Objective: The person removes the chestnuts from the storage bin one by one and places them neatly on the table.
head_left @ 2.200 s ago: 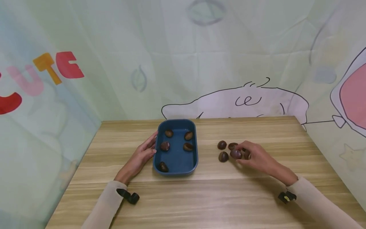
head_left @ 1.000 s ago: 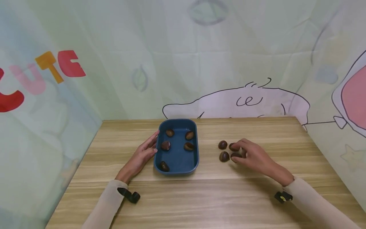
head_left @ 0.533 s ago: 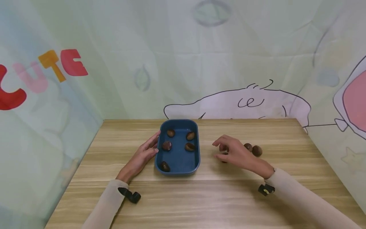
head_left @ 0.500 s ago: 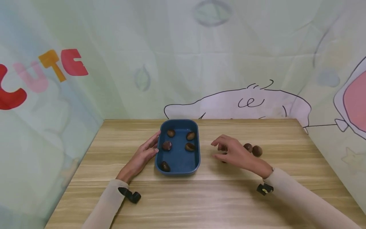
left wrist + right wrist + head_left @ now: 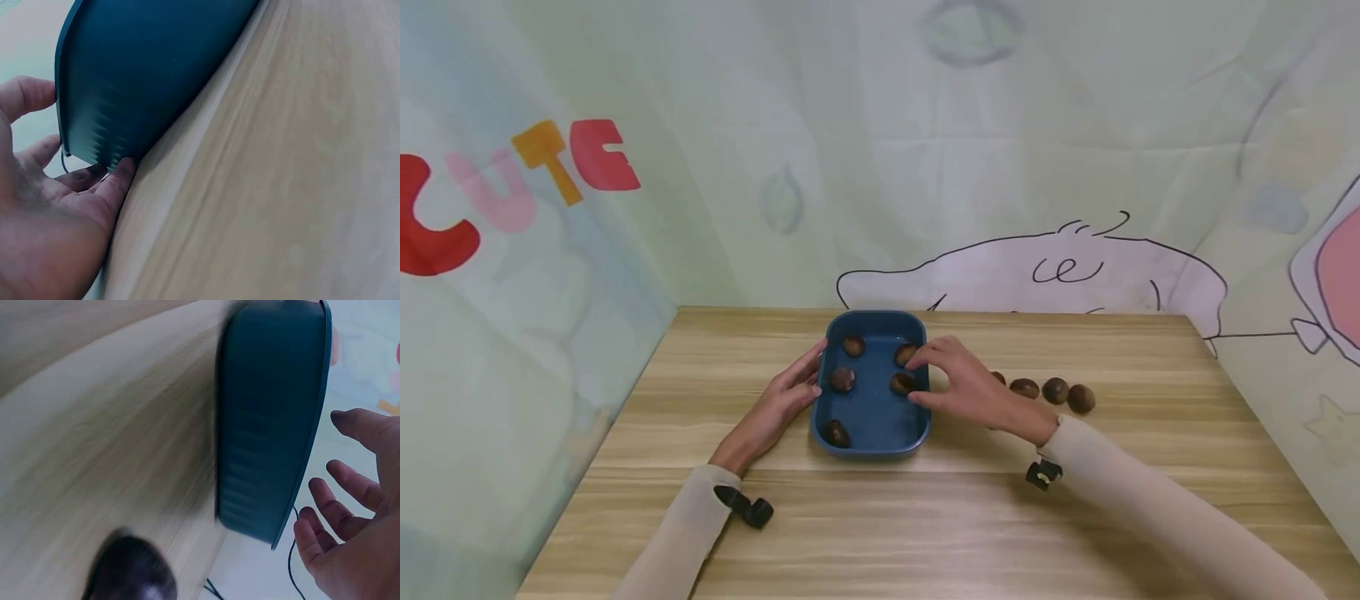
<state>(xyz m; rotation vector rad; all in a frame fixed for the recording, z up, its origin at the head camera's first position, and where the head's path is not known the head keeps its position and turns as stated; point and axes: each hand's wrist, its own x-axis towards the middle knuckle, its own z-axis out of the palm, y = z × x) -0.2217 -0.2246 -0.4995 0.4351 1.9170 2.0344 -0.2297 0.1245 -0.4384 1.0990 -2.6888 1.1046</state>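
Observation:
A blue rectangular tray (image 5: 880,425) stands on the table with several brown chestnuts (image 5: 842,380) lying apart inside it. My left hand (image 5: 778,408) rests along its left wall, fingers and thumb extended; in the left wrist view fingertips (image 5: 122,165) touch the wall low down. Over the tray's right rim reaches my right hand (image 5: 966,387), thumb and fingers spread apart close above the two right-hand chestnuts. Seen from the right wrist, that hand (image 5: 356,506) holds nothing. To its right, more chestnuts (image 5: 1056,391) lie in a row on the table, some partly hidden by the hand.
The wood-grain table (image 5: 880,533) ends at a printed cloth backdrop (image 5: 880,167) behind the tray. A dark blurred chestnut (image 5: 134,569) appears low in the right wrist view. Thin dark cables (image 5: 290,562) hang beyond the table edge.
My right hand has let go of the chestnut it pinched among those on the table, then moved left to the tray, uncovering more table chestnuts. My left hand has stayed at the tray.

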